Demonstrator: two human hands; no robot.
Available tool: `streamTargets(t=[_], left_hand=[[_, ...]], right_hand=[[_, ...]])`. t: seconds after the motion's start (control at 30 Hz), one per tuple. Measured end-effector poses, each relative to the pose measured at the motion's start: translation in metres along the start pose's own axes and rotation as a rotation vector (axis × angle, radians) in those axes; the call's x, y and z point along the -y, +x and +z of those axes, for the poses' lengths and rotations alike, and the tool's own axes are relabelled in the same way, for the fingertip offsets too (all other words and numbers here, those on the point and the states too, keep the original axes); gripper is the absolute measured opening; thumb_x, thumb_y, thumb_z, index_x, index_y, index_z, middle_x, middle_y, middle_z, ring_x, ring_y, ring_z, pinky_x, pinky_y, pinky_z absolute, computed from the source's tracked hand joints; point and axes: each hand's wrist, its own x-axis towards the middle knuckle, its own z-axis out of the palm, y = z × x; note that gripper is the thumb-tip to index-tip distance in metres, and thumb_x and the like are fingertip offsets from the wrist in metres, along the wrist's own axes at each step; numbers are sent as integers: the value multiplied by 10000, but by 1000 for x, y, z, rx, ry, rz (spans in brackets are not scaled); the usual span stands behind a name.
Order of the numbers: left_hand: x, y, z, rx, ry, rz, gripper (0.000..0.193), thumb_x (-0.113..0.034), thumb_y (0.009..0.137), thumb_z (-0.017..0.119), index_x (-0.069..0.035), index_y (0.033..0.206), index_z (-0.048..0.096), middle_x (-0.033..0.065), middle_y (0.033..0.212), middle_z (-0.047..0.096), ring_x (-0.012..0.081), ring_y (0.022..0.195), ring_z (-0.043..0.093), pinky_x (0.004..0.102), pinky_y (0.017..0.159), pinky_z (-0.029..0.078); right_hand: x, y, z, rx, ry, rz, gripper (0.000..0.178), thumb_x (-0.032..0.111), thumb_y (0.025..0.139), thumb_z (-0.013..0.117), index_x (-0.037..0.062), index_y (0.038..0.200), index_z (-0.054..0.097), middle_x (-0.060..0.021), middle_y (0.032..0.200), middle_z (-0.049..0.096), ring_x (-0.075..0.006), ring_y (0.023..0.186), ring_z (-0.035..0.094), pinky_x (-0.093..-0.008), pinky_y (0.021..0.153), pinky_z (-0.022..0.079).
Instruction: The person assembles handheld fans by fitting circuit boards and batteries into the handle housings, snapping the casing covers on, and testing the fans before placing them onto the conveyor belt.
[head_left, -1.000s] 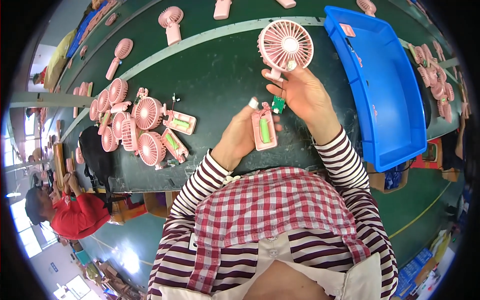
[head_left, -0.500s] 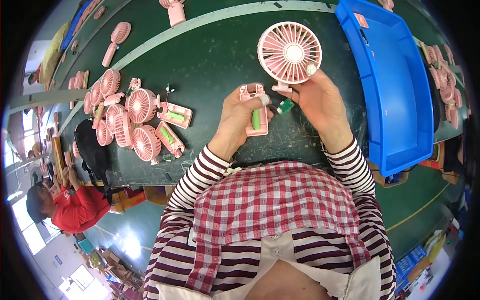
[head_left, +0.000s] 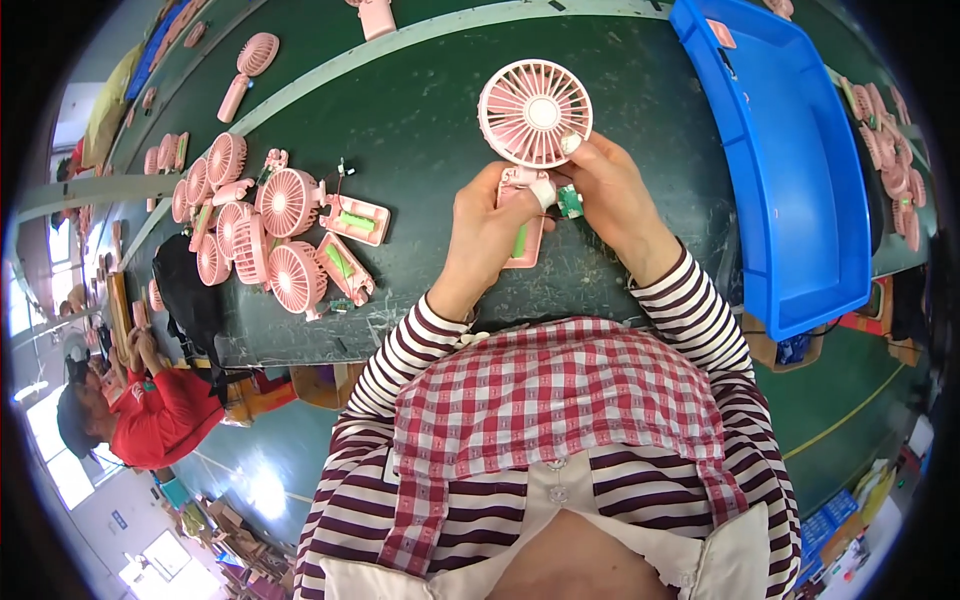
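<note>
My left hand (head_left: 480, 228) is closed round a pink fan handle shell (head_left: 531, 250) with a green battery (head_left: 520, 238) inside; its thumb, wrapped in white at the tip, presses near the top. My right hand (head_left: 620, 205) grips the rim of a round pink fan head (head_left: 535, 112), thumb on the front grille. The neck of the fan head meets the top of the shell, though the fingers partly hide the joint. Between the hands a small green circuit board (head_left: 569, 201) hangs beside the shell.
Several pink fan heads and opened handles with batteries (head_left: 355, 222) lie piled on the green table (head_left: 420, 120) to the left. A long blue bin (head_left: 800, 190) stands at the right, with more pink fans (head_left: 890, 165) beyond it. A person in red (head_left: 165, 415) sits at far left.
My right hand has brought the fan head left and slightly down, so its neck now meets the handle shell. The left hand keeps its hold, its thumb now nearer the joint.
</note>
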Motion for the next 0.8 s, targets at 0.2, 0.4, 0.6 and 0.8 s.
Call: streamTargets(t=[0.2,0.4,0.6,0.8], left_hand=[[6,2,-1,-50,385,217,209,-169,883,549,38,906,541,73,736,602,103,580,573,228,493,481],[4,-1,0,-41,213,240,201,-178,891,536,20,924,533,88,684,596,123,515,570,231,464,478],[-18,2,-15,5,-115,66,240,-227,908,500,5,960,532,109,708,609,166,533,601,261,476,505],[0,4,-17,-7,-147,-154,206,-107,920,382,38,973,518,137,726,600,198,538,605,288,451,514]], right_hand=[[-3,2,-7,103,18,-7,343,223,895,494,-14,1143,495,-103,1082,575,-193,982,543,-351,891,409],[3,-3,0,111,34,27,315,211,904,483,-33,1100,522,-108,1088,569,-193,999,537,-332,880,420],[-4,-23,-9,-129,-1124,-707,264,39,743,582,-2,1004,565,-92,1031,580,-240,920,562,-345,862,423],[-1,-13,18,44,-1380,-1251,232,46,609,651,45,833,591,-80,937,587,-255,831,563,-442,834,405]])
